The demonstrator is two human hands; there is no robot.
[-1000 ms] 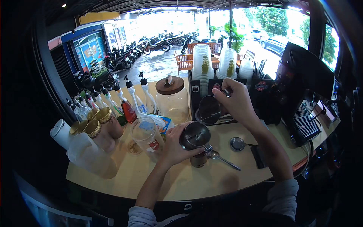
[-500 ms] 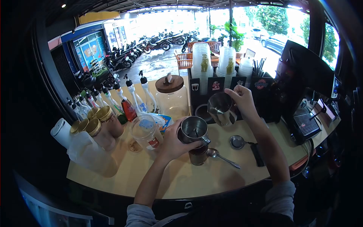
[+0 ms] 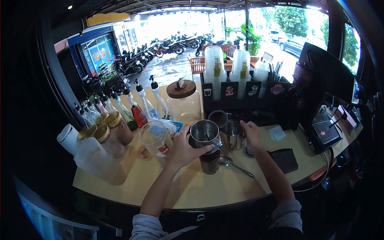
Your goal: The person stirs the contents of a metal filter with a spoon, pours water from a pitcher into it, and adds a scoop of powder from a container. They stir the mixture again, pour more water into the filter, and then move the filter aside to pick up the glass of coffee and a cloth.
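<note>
My left hand [image 3: 183, 149] is wrapped round a metal cup [image 3: 205, 133] with a small handle, held over a glass of dark liquid [image 3: 210, 163]. A metal pitcher [image 3: 233, 138] is in my right hand [image 3: 251, 135], whose fingers are closed at its right side; it stands low, close to the counter. Just right of the glass lies a spoon [image 3: 237, 166]. The small round metal piece [image 3: 249, 151] is partly hidden by my right hand. An open clear jar [image 3: 155, 140] with a red label stands left of my left hand.
Pump bottles [image 3: 138, 116] and gold-lidded jars [image 3: 114, 126] line the left of the counter [image 3: 180, 196]. A wooden-lidded jar [image 3: 184, 106] and a black cup holder [image 3: 246, 96] stand behind. At right are a dark cloth [image 3: 285, 160] and an espresso machine [image 3: 325, 130].
My right hand has lowered the metal pitcher toward the counter, slightly left. A white square and the dark cloth at right are now uncovered. My left hand keeps its hold on the cup.
</note>
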